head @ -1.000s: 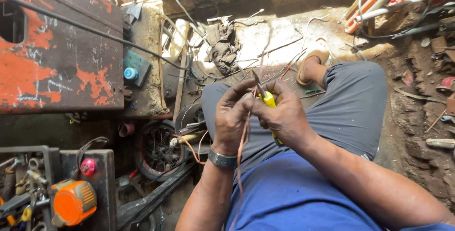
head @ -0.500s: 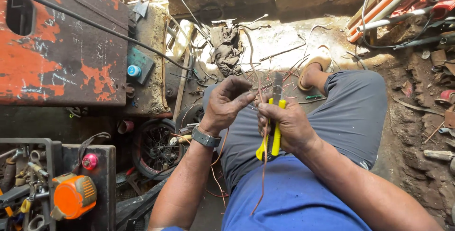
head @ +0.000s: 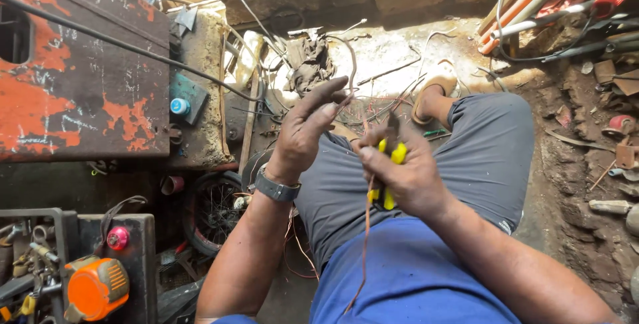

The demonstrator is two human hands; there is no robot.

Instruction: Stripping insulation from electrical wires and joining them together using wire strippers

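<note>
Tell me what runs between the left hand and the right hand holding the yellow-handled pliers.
In the head view, a thin reddish wire rises between the left hand and the right hand, which grips the yellow-handled pliers; behind it are only the grey trousers.

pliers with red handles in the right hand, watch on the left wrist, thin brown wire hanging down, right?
Not quite: the pliers have yellow handles, not red, as the head view shows. The right hand does grip them, the watch is on the left wrist, and the thin brown wire hangs down.
</note>
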